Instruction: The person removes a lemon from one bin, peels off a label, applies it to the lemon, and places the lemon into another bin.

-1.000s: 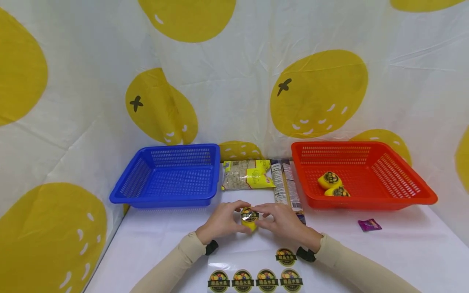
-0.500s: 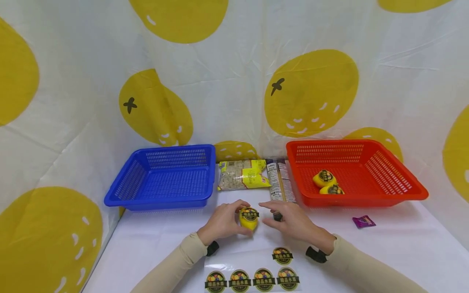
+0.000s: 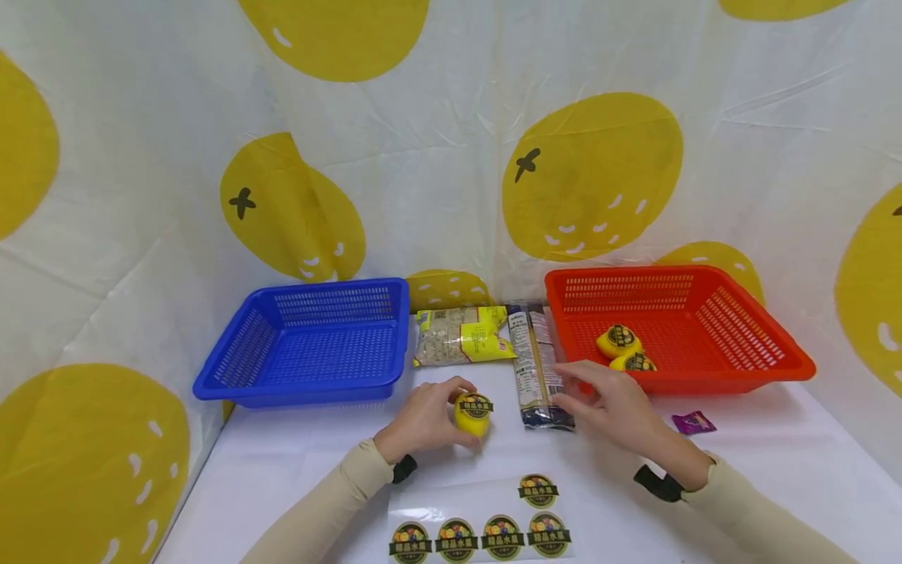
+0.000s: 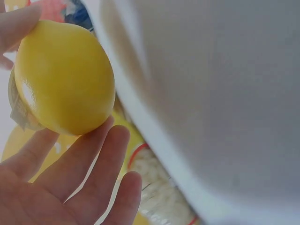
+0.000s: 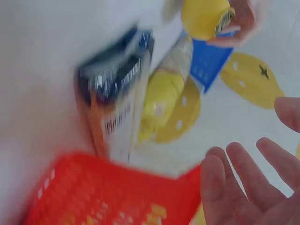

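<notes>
Between thumb and fingers, my left hand point(image 3: 426, 421) holds a yellow lemon point(image 3: 470, 423) just beyond the sticker sheet. A round dark label with colourful fruit is stuck on the lemon's upper side. In the left wrist view the lemon point(image 4: 65, 79) shows its smooth bare side, fingertips against it. My right hand point(image 3: 620, 407) is off to the right, in front of the red basket, its fingers apart and nothing in them. The clear sheet point(image 3: 458, 501) in front bears several round stickers of the same design.
A blue basket point(image 3: 303, 388) stands back left. The red basket point(image 3: 719, 381) at back right holds two labelled lemons point(image 3: 620, 341). Between them lie a yellow-and-clear food bag point(image 3: 461, 338) and a long printed packet point(image 3: 533, 364). A small purple packet point(image 3: 694, 423) lies front right.
My right hand has let go of the lemon and moved right, towards the red basket. My left hand still holds the lemon. The head view has turned slightly right.
</notes>
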`<action>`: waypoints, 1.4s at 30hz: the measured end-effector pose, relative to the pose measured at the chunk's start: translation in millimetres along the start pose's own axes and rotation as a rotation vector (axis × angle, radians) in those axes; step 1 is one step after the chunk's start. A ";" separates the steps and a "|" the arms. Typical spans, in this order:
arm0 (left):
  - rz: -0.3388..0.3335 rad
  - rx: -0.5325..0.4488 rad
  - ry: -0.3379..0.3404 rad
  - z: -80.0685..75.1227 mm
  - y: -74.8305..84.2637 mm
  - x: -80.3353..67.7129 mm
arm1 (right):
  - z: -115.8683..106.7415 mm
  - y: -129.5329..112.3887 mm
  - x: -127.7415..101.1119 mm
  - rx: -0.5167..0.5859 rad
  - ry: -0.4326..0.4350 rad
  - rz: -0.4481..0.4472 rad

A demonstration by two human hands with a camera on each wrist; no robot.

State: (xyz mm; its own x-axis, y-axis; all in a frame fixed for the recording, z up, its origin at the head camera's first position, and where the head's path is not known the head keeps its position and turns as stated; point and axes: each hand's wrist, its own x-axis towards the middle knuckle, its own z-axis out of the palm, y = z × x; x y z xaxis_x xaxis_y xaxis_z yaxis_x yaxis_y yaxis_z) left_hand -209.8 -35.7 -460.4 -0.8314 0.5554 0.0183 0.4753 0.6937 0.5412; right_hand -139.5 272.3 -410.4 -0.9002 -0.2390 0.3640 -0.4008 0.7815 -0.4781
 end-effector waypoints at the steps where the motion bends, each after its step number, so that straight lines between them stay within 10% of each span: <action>1: 0.003 0.000 0.000 -3.0 1.0 1.6 | -4.8 2.3 -0.7 -0.008 0.027 -0.007; 20: 0.123 -0.006 0.044 -49.1 35.1 42.1 | -77.6 54.7 -24.7 -0.132 0.237 0.164; 42: 0.301 -0.002 -0.066 -61.1 81.8 128.6 | -108.1 122.4 -67.8 -0.471 0.030 0.409</action>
State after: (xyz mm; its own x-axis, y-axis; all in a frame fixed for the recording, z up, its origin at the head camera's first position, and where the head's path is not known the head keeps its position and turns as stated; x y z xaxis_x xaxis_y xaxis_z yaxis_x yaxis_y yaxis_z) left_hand -295.4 64.4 -362.4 -0.6331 0.7642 0.1232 0.6964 0.4928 0.5217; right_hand -109.1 446.4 -407.2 -0.9571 0.1441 0.2515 0.0994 0.9783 -0.1819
